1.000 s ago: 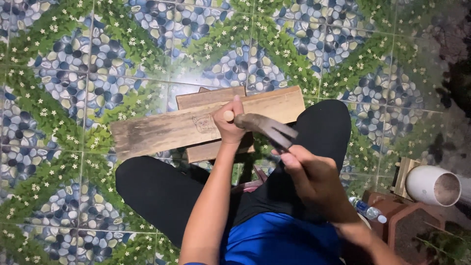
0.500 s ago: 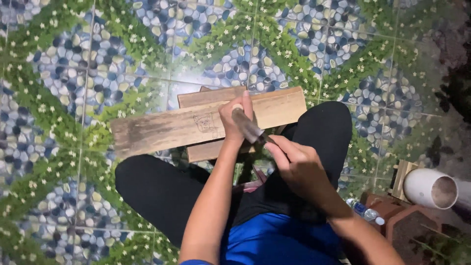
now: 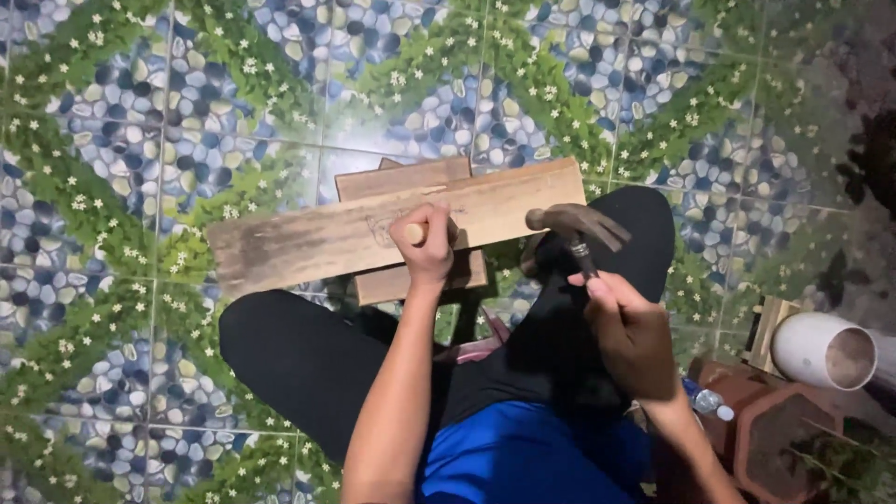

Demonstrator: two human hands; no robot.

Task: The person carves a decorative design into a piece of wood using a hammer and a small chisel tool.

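Under the left hand's (image 3: 425, 247) fingers (image 3: 431, 233) a long wooden plank (image 3: 317, 245) is lying — bare, matt, grain showing, darker and weathered toward its far end. A second wooden board (image 3: 401, 177) is showing above and below those fingers, equally unvarnished. Above the right hand's (image 3: 630, 331) fingers (image 3: 597, 289) a claw hammer (image 3: 569, 224) is sticking out — dull metal, worn, no shine. The tiled floor (image 3: 140, 112) is gleaming glossy, reflecting light just beyond the boards. Right of that hand a smooth white plastic pipe (image 3: 821, 350) is resting.
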